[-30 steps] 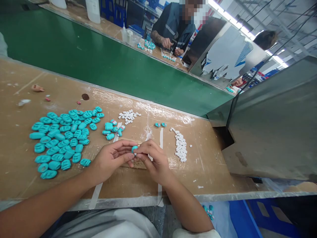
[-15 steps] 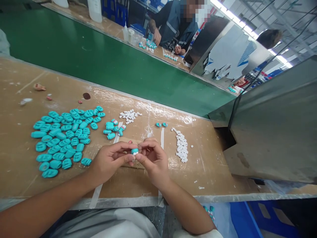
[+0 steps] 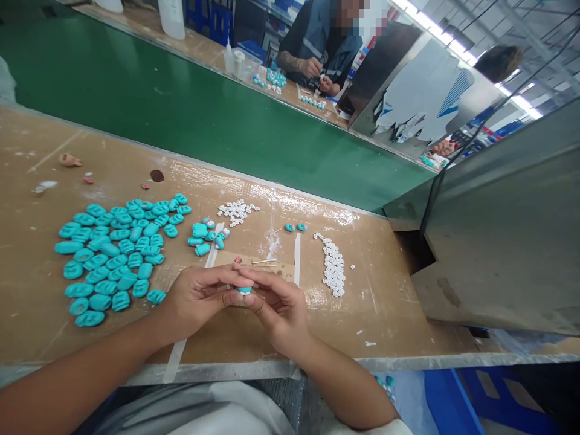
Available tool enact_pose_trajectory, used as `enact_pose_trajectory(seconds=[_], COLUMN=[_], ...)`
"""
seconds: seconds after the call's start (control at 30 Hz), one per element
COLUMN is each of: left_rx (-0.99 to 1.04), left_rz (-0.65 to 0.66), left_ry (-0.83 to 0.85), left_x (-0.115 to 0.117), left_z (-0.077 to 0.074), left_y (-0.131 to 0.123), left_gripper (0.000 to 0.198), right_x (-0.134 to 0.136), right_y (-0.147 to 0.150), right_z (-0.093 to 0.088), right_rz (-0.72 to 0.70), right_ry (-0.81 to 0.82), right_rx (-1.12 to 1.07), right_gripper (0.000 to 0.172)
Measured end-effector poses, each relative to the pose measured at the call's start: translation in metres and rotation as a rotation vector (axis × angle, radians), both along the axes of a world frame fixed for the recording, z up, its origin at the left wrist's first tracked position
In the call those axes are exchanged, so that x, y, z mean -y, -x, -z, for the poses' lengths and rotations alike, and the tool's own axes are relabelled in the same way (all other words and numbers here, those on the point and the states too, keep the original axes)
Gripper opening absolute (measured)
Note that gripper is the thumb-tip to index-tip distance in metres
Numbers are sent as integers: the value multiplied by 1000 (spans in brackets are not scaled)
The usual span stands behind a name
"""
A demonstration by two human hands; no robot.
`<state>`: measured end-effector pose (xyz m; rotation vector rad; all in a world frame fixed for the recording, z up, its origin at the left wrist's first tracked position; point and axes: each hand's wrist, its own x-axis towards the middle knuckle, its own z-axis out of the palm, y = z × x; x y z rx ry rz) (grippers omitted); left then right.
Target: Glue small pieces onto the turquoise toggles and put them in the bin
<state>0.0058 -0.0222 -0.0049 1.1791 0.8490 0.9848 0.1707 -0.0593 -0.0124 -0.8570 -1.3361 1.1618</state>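
Between the fingertips of both hands is a small turquoise and white moulded piece (image 3: 244, 290), mostly covered by the fingers. My left hand (image 3: 199, 296) pinches it from the left, thumb below and fingers above. My right hand (image 3: 278, 302) closes on it from the right in the same way. Just beyond the hands, thin sticks (image 3: 264, 263) lie on a brown card (image 3: 285, 270). Several turquoise pieces, some with white and red parts, form a small cluster (image 3: 199, 231) past my left hand. Two more turquoise pieces (image 3: 296, 228) sit farther off.
A large spread of turquoise pieces (image 3: 109, 261) covers the table's left side. Small white parts lie in one pile (image 3: 237, 212) and another on the right (image 3: 333, 266). A metal box (image 3: 498, 229) bounds the right. Across a green belt (image 3: 217, 115), a co-worker (image 3: 312, 48) handles similar pieces.
My fingers have shifted over the piece and my hands have tilted, covering more of it and uncovering the sticks behind. The co-worker's hands have come together.
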Motion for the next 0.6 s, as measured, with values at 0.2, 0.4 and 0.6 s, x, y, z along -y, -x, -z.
enact_pose_trajectory(seconds=[0.2, 0.4, 0.6], left_rx=[-60, -478, -801], left_rz=[0, -118, -24], left_ry=[-33, -435, -549], left_x=[-2, -25, -53], left_z=[-4, -3, 34], left_y=[1, 11, 36], left_gripper=[16, 16, 23], right_x=[-2, -40, -87], right_y=[-7, -55, -102], right_z=[0, 25, 44], right_rz=[-44, 253, 491], right_ry=[-31, -127, -118], right_rx=[104, 652, 1057], right_gripper=[37, 36, 32])
